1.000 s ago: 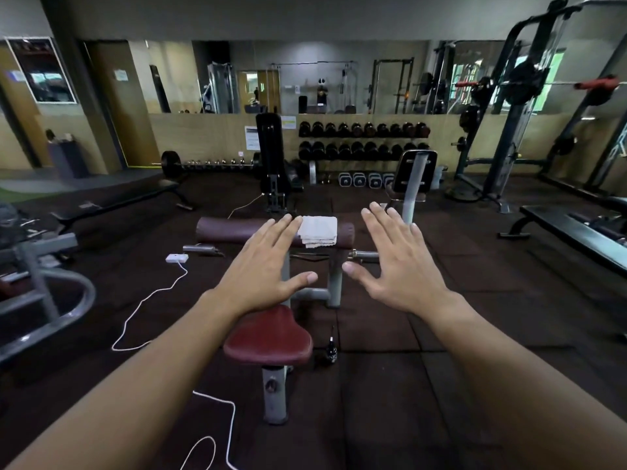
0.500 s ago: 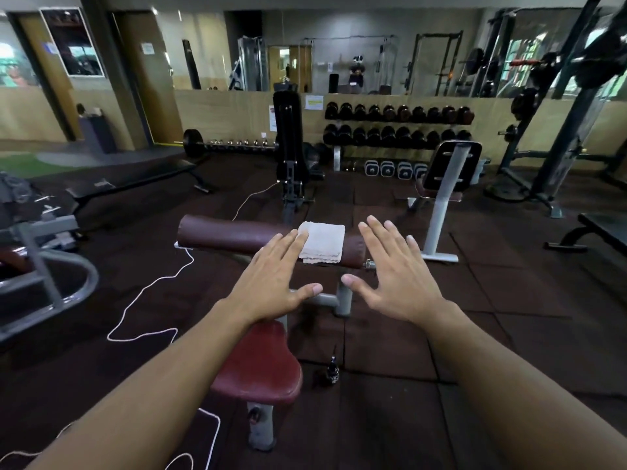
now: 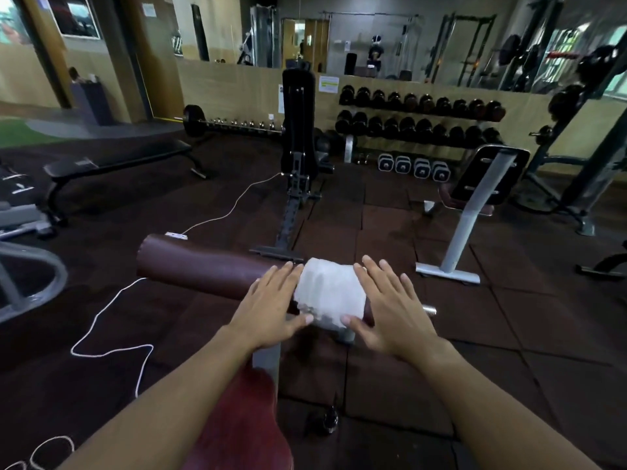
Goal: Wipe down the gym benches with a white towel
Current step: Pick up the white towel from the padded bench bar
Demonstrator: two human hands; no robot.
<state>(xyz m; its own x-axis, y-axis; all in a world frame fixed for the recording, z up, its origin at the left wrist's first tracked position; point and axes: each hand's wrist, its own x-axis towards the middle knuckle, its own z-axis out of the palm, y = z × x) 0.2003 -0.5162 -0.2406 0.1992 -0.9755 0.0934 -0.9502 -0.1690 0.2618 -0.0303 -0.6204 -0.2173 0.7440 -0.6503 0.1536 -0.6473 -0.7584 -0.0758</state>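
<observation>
A folded white towel [image 3: 330, 293] lies draped over the maroon padded arm rest [image 3: 203, 269] of a curl bench. Its maroon seat [image 3: 244, 422] is below, between my forearms. My left hand [image 3: 268, 307] is flat with fingers straight at the towel's left edge, over the pad. My right hand [image 3: 390, 307] is flat with spread fingers at the towel's right edge. Both thumbs point inward under the towel's near edge. Whether the palms touch the pad cannot be told.
A black flat bench [image 3: 115, 161] stands at far left, an upright black bench [image 3: 298, 130] straight ahead, another seat on a white post [image 3: 475, 205] at right. A white cord [image 3: 112, 320] snakes over the dark rubber floor. A small dark bottle [image 3: 327, 420] stands by the seat. Dumbbell racks [image 3: 417, 120] line the back wall.
I have moved closer to the curl bench. Both hands went forward from short of the pad to either side of the towel.
</observation>
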